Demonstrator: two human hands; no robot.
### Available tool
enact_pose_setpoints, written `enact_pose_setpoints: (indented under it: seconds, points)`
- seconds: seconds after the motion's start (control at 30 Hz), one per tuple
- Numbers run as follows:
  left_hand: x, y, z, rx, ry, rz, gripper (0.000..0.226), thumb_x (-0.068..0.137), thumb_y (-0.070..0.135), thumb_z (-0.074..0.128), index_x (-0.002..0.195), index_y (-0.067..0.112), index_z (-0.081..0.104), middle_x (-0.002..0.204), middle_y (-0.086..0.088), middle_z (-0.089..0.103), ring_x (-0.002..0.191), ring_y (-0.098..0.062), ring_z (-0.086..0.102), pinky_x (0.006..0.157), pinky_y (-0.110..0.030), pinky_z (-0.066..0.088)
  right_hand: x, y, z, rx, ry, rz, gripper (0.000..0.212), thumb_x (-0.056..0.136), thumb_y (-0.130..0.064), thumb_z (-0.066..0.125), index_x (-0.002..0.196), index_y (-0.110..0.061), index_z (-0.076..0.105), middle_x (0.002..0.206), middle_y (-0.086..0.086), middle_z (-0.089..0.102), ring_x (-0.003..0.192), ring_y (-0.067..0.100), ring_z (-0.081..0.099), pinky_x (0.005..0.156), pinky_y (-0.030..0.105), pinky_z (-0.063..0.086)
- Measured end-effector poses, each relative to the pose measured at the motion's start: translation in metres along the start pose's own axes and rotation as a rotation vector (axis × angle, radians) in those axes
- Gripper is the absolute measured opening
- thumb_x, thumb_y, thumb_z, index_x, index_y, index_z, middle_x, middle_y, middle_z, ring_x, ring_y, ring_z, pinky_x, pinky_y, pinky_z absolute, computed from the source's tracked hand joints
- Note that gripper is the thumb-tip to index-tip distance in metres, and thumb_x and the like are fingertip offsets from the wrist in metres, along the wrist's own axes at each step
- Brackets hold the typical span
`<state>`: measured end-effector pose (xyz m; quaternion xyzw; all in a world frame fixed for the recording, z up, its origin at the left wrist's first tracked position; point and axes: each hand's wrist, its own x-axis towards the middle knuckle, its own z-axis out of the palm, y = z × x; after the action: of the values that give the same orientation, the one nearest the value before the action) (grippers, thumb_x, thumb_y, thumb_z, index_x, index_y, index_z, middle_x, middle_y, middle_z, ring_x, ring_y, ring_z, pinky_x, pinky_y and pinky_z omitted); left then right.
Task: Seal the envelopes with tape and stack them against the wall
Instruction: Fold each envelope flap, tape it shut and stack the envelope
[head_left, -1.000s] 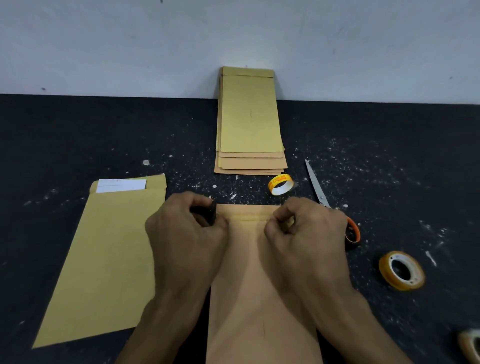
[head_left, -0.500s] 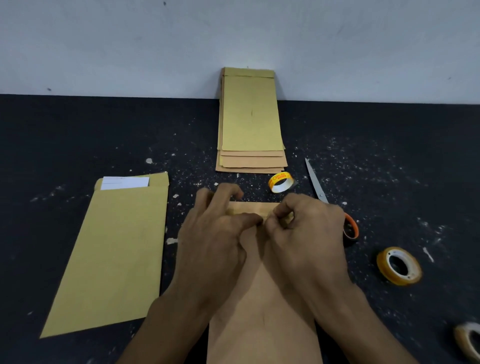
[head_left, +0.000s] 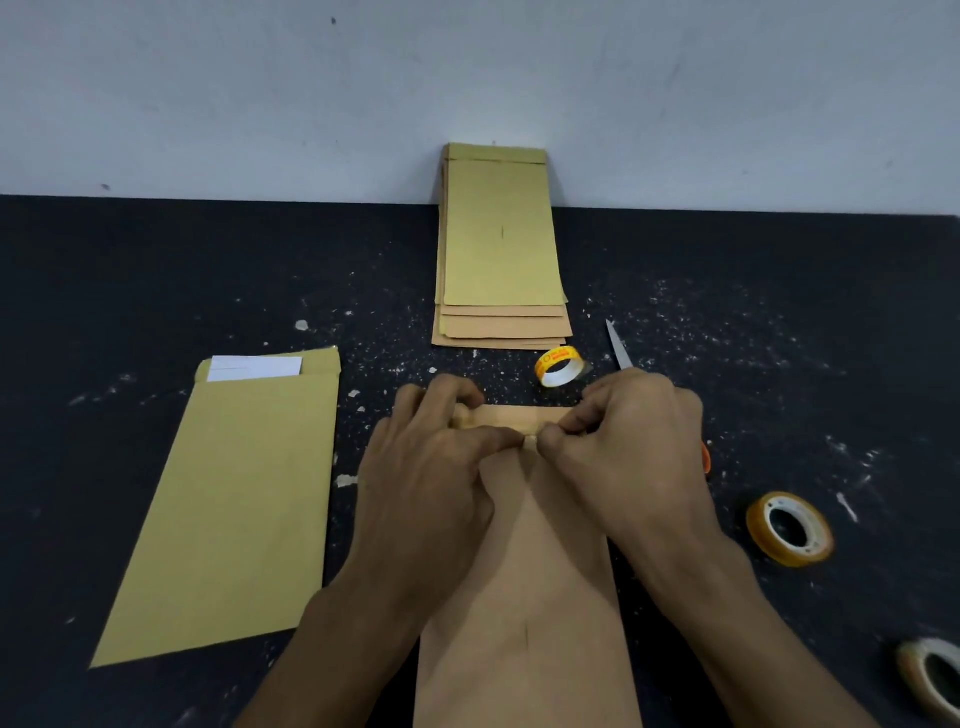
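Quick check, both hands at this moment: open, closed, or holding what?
Left hand: fingers rest on the flap of the brown envelope, thumb pressing along the flap edge; open.
Right hand: fingers curled, pinching at the flap; closed on the envelope.

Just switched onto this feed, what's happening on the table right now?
A person is sealing a brown envelope lying in front of them. The left hand presses on its folded top flap, while the right hand pinches something small at the flap's middle, probably a piece of tape. A stack of envelopes leans against the wall. Another envelope lies to the left, flap open with white paper showing. Three tape rolls and scissors lie on the right.
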<state>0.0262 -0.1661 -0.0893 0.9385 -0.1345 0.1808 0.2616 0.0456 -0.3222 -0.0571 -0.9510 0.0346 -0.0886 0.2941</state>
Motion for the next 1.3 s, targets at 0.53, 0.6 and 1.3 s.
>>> enact_pose_setpoints:
  seconds: [0.53,0.6,1.3]
  points:
    - [-0.002,-0.002,0.002,-0.019,0.01,-0.015,0.045,0.073,0.002,0.05,0.097,0.025,0.08,0.106,0.0,0.064,0.086,-0.021,0.052,0.063,-0.042,0.052,-0.009,0.003,-0.005,0.227,0.065,0.126,0.044,0.076,-0.008,0.08,0.113,-0.021,0.06,0.097,0.001,0.069,0.081,0.024,0.071,0.078,0.037,0.06]
    - [-0.001,-0.003,0.002,-0.039,0.01,-0.033,0.041,0.077,-0.004,0.054,0.098,0.02,0.079,0.107,-0.001,0.065,0.09,-0.019,0.051,0.071,-0.032,0.048,-0.01,0.004,-0.002,0.243,0.07,0.134,0.038,0.076,-0.007,0.077,0.107,-0.023,0.061,0.087,0.004,0.07,0.076,0.023,0.071,0.076,0.037,0.06]
    - [0.063,0.0,-0.048,-0.029,-0.634,-0.223,0.014,0.082,0.019,0.079,0.086,0.023,0.067,0.116,0.004,0.046,0.111,-0.012,0.04,0.088,-0.022,0.036,-0.012,0.005,-0.007,0.185,-0.026,-0.028,0.035,0.083,-0.006,0.074,0.113,-0.021,0.066,0.09,-0.015,0.057,0.077,-0.003,0.054,0.064,0.002,0.042]
